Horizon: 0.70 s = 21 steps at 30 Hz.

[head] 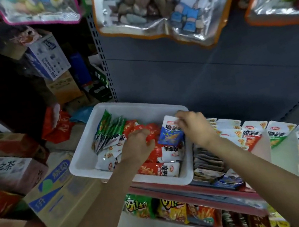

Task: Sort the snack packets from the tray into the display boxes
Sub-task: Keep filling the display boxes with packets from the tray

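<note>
Well, much of this is hard to read: the bags hanging overhead are cut off by the top edge, the print on most packets is smeared, and the dim corner to the left swallows whatever stands behind the stacked cardboard cartons (62, 190).

The white plastic tray (84, 155) is a smooth, round-cornered tub perched on the shelf's front edge, and glossy foil packets lie heaped inside it: a fan of green packets (111, 132) leaning at the back left, crinkled red packets (154, 169) and white ones jumbled across the middle (their lower layers are buried).

The left hand (139, 145) reaches down into the heap with its fingers curled round a red packet, though exactly how much it grasps is hidden by the knuckles. The right hand (195, 127), wrist bent over the tray's right side, pinches the top edge of a blue-and-white packet (170, 134), which hangs upright above the pile.

Just right of the tray stand the display boxes (280, 136), thin card with torn-open tops, the nearest one filled with a tight row of dark, flat packets on edge. Below, a lower shelf holds puffy crisp bags (173, 209), partly blurred.
</note>
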### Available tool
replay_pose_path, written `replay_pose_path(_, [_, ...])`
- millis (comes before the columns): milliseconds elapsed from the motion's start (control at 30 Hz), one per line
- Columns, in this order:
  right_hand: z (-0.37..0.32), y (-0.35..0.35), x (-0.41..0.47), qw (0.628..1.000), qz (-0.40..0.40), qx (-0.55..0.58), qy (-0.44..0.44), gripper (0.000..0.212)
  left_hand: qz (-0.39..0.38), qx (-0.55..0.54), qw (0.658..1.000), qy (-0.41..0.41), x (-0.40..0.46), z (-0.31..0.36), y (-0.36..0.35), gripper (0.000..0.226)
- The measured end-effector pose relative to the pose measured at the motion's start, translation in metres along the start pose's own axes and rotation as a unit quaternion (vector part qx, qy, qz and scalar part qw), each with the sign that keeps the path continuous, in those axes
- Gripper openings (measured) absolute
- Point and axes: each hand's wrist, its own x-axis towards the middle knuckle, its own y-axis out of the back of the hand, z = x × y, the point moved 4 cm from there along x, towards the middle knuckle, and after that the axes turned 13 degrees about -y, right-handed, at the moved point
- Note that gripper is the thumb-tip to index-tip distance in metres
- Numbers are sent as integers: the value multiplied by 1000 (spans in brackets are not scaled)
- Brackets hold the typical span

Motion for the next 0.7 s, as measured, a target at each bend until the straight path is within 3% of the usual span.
replay_pose_path(167, [25,59,-12,987,79,137,28,16,100,-48,992,-65,11,52,1,29])
replay_pose_path(333, [68,110,-29,977,145,150,39,18,114,-121,979,-122,30,109,-10,30])
replay_pose_path(533, [135,148,-46,962,250,106,-3,36,5,-51,987,-155,47,170,-45,37])
replay_pose_path(700, [176,158,-56,953,291,81,-36,21,-133,125,963,-196,60,198,-78,44])
